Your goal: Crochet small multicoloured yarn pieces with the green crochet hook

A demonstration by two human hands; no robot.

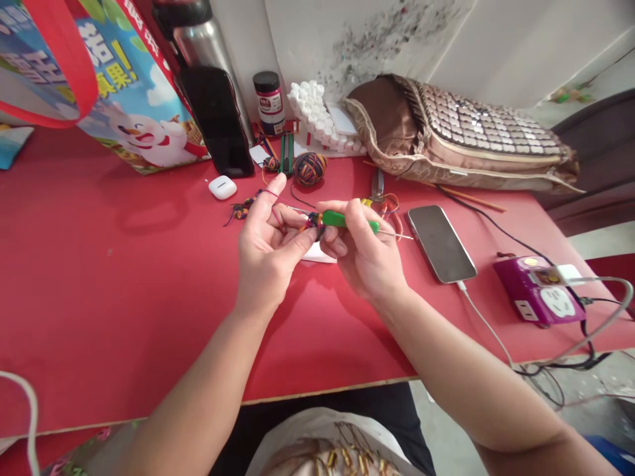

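Note:
My left hand [270, 248] pinches a small multicoloured crochet piece [313, 223] between thumb and fingers, index finger raised with yarn running by it. In my right hand [368, 254] is a crochet hook with a green handle [342, 219]; its thin metal tip reaches into the crochet piece, and another thin metal end sticks out to the right. The stitches are partly covered by my fingers. Another crocheted strip [242, 210] shows just left of my left hand. Behind my hands lies a ball of multicoloured yarn [310, 168].
On the red table [149, 297] are a white earbud case [222, 188], a black phone [215, 119] leaning on a steel bottle [206, 39], a jar [269, 104], a charging phone [441, 243], a purple power socket [538, 291] with cables, and a sequined cushion [471, 132]. A bag [133, 86] stands back left.

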